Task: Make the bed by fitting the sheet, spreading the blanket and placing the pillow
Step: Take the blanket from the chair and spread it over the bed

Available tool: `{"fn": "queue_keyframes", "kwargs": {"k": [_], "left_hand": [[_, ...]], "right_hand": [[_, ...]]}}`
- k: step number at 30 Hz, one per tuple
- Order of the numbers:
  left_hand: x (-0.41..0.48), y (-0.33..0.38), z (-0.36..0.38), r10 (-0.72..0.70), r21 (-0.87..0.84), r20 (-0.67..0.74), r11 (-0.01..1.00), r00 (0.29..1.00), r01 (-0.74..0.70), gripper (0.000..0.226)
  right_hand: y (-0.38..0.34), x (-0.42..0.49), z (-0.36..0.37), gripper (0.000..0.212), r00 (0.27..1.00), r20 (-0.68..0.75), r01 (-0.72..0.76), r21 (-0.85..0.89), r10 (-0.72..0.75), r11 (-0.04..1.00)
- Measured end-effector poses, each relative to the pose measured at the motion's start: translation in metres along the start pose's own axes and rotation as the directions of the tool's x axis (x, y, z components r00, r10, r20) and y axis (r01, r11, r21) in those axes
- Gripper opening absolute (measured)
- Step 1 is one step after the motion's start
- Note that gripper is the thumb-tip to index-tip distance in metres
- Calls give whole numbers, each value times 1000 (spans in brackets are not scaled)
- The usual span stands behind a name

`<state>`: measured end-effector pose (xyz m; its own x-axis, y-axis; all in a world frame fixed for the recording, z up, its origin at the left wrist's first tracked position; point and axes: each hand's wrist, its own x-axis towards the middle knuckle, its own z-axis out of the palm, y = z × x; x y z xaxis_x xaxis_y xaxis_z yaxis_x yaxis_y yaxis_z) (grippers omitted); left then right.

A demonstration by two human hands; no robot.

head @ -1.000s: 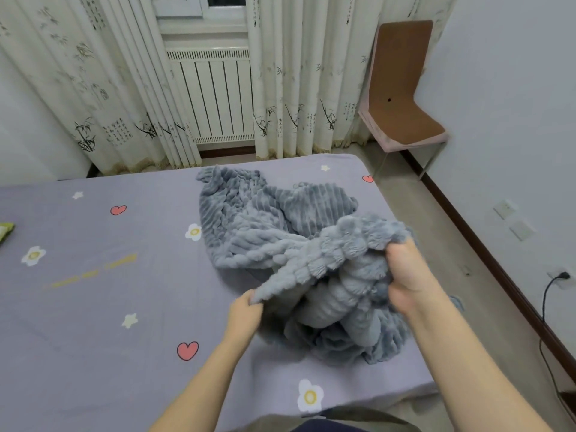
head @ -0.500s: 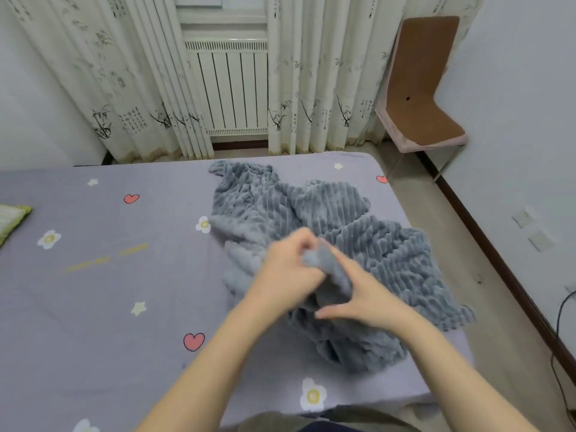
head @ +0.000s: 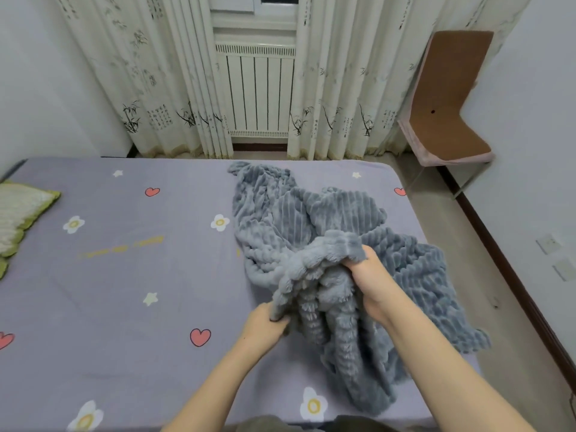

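A grey ribbed plush blanket [head: 314, 213] lies bunched on the right half of the bed, over a lilac fitted sheet [head: 124, 275] printed with hearts, flowers and stars. My left hand [head: 265, 325] pinches a low edge of the blanket near the bed's front. My right hand [head: 371, 275] grips a raised fold of the same blanket, a little higher and to the right. A pillow [head: 18, 213] with a green scalloped border lies at the far left edge, partly cut off.
Past the bed stand patterned cream curtains [head: 156, 88] and a white radiator [head: 258, 92]. A brown chair [head: 448, 104] sits in the right corner. Bare floor [head: 511, 338] runs between the bed's right side and the wall with sockets.
My hands, close together on the blanket half a second ago, have moved apart; the left dropped toward the front edge and the right lifted a fold. The view shifted left, showing more pillow.
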<state>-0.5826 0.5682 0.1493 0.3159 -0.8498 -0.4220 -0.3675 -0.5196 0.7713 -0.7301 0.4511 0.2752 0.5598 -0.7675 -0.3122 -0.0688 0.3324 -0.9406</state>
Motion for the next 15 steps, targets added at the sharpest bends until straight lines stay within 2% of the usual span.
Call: {"fn": "queue_keyframes", "kwargs": {"k": [2, 5, 6, 7, 8, 9, 10, 11, 13, 14, 15], "left_hand": [[2, -9, -3, -100, -166, -90, 983, 991, 85, 17], [-1, -18, -32, -136, -347, -359, 938, 923, 3, 38], [-4, -19, -48, -156, -363, -459, 931, 875, -25, 40], [-8, -22, -64, -177, -386, -554, 920, 814, -63, 43], [-13, -24, -81, -198, -423, -633, 898, 748, -121, 45], [-19, -25, -98, -216, -475, -678, 858, 702, -195, 46], [-26, -26, -114, -216, -501, -705, 826, 675, -258, 45], [-35, -25, -127, -184, -497, -718, 811, 672, -309, 45], [-51, -18, -142, -59, -454, -697, 808, 715, -376, 37], [-64, -16, -148, -15, -450, -683, 796, 730, -405, 31], [-72, -11, -150, 25, -474, -656, 764, 754, -438, 25]], "right_hand": [[-5, 2, -5, 21, 999, -4, 33, 9, -32, 999], [-5, 6, -18, 17, 998, 1, 57, -55, -57, 997], [1, 10, -24, 17, 999, -3, 45, -157, -46, 987], [8, 14, -27, 18, 999, -9, 28, -328, -33, 944], [18, 18, -30, 18, 1000, -9, 15, -553, -24, 833], [28, 22, -31, 17, 1000, 23, 7, -745, 15, 668], [40, 26, -31, 15, 987, 95, 12, -848, 130, 530], [51, 29, -30, 18, 936, 177, 21, -890, 303, 455], [70, 34, -26, 50, 716, 287, 82, -940, 636, 332], [79, 39, -16, 69, 614, 296, 132, -952, 732, 275], [84, 44, -9, 78, 593, 294, 145, -955, 750, 259]]}}
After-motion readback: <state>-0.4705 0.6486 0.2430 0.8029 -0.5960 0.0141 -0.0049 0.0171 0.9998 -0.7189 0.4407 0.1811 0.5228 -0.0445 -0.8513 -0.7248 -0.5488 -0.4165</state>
